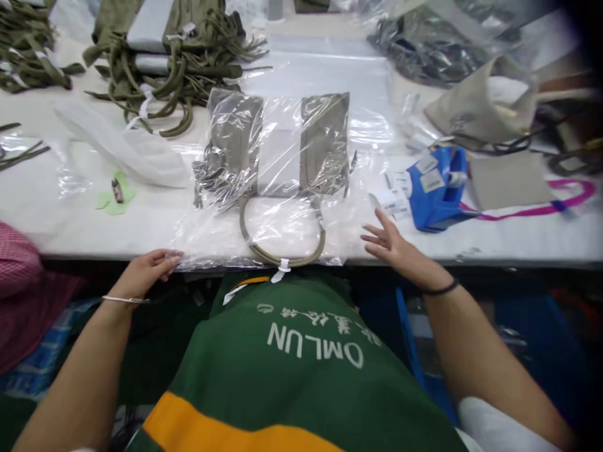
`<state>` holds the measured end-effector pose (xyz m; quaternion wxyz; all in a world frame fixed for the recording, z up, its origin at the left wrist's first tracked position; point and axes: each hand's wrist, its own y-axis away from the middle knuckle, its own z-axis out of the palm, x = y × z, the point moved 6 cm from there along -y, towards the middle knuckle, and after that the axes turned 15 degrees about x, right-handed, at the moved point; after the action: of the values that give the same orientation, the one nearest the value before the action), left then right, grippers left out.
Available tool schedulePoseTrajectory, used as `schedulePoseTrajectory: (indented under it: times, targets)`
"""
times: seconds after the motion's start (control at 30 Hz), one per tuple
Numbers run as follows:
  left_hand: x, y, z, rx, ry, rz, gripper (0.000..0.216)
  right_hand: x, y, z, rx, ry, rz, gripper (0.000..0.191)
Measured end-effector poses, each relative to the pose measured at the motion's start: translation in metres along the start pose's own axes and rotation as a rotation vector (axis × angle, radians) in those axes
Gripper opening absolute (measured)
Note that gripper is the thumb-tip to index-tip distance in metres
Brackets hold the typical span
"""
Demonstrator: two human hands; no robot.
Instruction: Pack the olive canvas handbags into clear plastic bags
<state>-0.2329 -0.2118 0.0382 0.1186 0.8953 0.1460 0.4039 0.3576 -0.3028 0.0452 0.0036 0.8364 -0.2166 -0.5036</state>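
Observation:
An olive handbag (325, 144) lies flat inside a clear plastic bag (207, 232), a white paper band (280, 150) across its middle. Its looped handle (245, 232) points toward me, with a white tag (281, 269) at the table edge. My left hand (153, 267) has its fingers closed at the plastic bag's near left corner. To the right of the plastic, my right hand (391, 245) is open with its fingers spread, near a white label sheet (393, 202). Whether its fingertips touch anything is hard to see.
Several olive handbags (174, 69) are piled at the back left. On the right lie a blue tape dispenser (436, 188), a pink strap (527, 213) and a beige bag (485, 107). A small snipper (117, 190) rests on green paper. Another person's checkered sleeve (21, 282) is at left.

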Motion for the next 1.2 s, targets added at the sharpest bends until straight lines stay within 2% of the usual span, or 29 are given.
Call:
schedulePoseTrajectory:
  times: [0.03,0.1,0.17,0.2,0.27,0.3,0.37,0.4,0.43,0.53,0.6,0.67,0.7,0.77,0.83,0.9,1.0,1.07,1.1,1.2]
  targets:
    - [0.007,0.000,-0.008,0.071,-0.097,0.065,0.057,-0.005,0.009,0.005,0.017,0.064,-0.050,0.114]
    - [0.041,0.003,-0.016,0.277,-0.239,0.294,0.056,-0.011,0.019,0.015,0.114,0.198,-0.137,0.118]
    - [0.090,0.016,0.000,0.423,-0.279,0.617,0.057,-0.014,0.019,0.028,0.241,0.298,-0.203,0.116]
    - [0.112,0.025,0.019,0.418,-0.275,0.781,0.060,-0.015,0.017,0.034,0.298,0.338,-0.237,0.115]
    - [0.144,0.040,0.071,0.257,-0.268,1.050,0.064,-0.012,0.013,0.042,0.399,0.390,-0.305,0.105]
    - [0.151,0.045,0.098,0.160,-0.276,1.146,0.063,-0.008,0.012,0.041,0.448,0.396,-0.332,0.091]
    - [0.154,0.049,0.137,0.017,-0.290,1.269,0.047,0.008,0.014,0.027,0.537,0.365,-0.328,0.051]
    - [0.151,0.049,0.148,-0.017,-0.279,1.297,0.035,0.019,0.018,0.016,0.577,0.329,-0.290,0.035]
    - [0.148,0.047,0.154,-0.029,-0.249,1.304,0.027,0.030,0.024,0.003,0.612,0.286,-0.238,0.029]
    - [0.142,0.044,0.144,-0.001,-0.082,1.273,0.026,0.045,0.045,-0.023,0.668,0.174,-0.159,0.035]
    - [0.146,0.051,0.134,0.005,-0.025,1.287,0.030,0.026,0.050,-0.016,0.633,0.175,-0.270,0.056]
    - [0.154,0.064,0.129,-0.004,-0.042,1.362,0.035,-0.005,0.043,0.006,0.594,0.229,-0.434,0.082]
    - [0.158,0.071,0.127,-0.005,-0.064,1.403,0.037,-0.020,0.035,0.017,0.598,0.254,-0.501,0.087]
    - [0.161,0.081,0.123,0.012,-0.105,1.455,0.037,-0.041,0.018,0.028,0.667,0.263,-0.570,0.076]
    - [0.160,0.085,0.116,0.028,-0.135,1.441,0.032,-0.042,0.005,0.020,0.740,0.230,-0.559,0.047]
    - [0.158,0.082,0.109,-0.011,-0.135,1.371,0.023,-0.023,0.005,-0.002,0.806,0.229,-0.504,0.029]
    - [0.174,0.068,0.110,-0.079,-0.064,1.241,0.020,0.027,0.025,-0.042,0.901,0.271,-0.336,0.025]
    - [0.202,0.051,0.125,-0.048,-0.026,1.206,0.024,0.057,0.043,-0.055,0.883,0.252,-0.186,0.032]
    - [0.218,0.042,0.139,-0.024,-0.023,1.210,0.026,0.067,0.051,-0.056,0.856,0.229,-0.128,0.036]
    - [0.257,0.017,0.205,-0.056,-0.081,1.237,0.043,0.073,0.068,-0.048,0.835,0.176,-0.092,0.045]
